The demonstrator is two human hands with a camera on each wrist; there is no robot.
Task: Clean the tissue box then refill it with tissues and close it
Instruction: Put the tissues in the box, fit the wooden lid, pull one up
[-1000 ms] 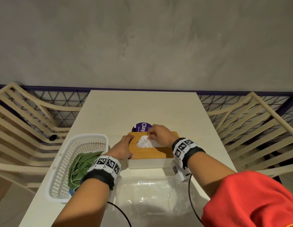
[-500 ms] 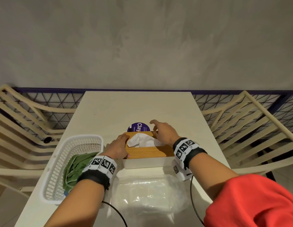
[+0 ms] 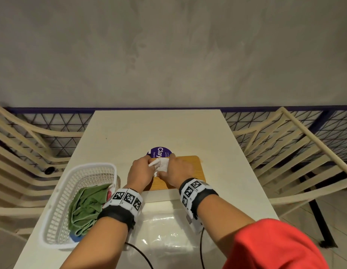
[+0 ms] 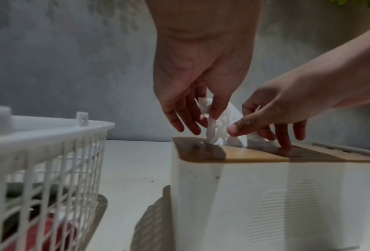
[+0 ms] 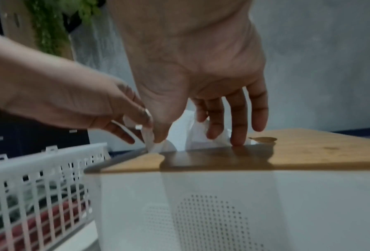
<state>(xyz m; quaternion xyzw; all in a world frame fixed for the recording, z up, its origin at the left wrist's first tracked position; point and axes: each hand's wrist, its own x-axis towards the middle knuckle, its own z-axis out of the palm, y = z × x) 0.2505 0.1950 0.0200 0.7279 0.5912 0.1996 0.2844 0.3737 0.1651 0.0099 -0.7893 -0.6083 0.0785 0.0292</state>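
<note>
The tissue box (image 3: 190,166) is white with a wooden lid and stands mid-table, lid on. A white tissue (image 3: 161,164) sticks up out of the lid's slot. My left hand (image 3: 150,166) pinches the tissue's left side from above. In the left wrist view, the left hand (image 4: 201,125) has its fingers pointing down round the tissue (image 4: 229,118). My right hand (image 3: 167,168) holds the tissue's right side between thumb and fingers. In the right wrist view, the right hand (image 5: 186,134) also has one fingertip (image 5: 236,141) resting on the lid (image 5: 308,149).
A white slatted basket (image 3: 58,200) with a green cloth (image 3: 87,206) stands left of the box. A clear plastic wrapper (image 3: 168,230) lies on the table in front of it, and a purple round sticker (image 3: 159,152) lies behind. Slatted chairs (image 3: 285,152) flank the table.
My left hand left the box's left end and came up onto the lid to the tissue. My right hand came back from the lid's far edge to the tissue.
</note>
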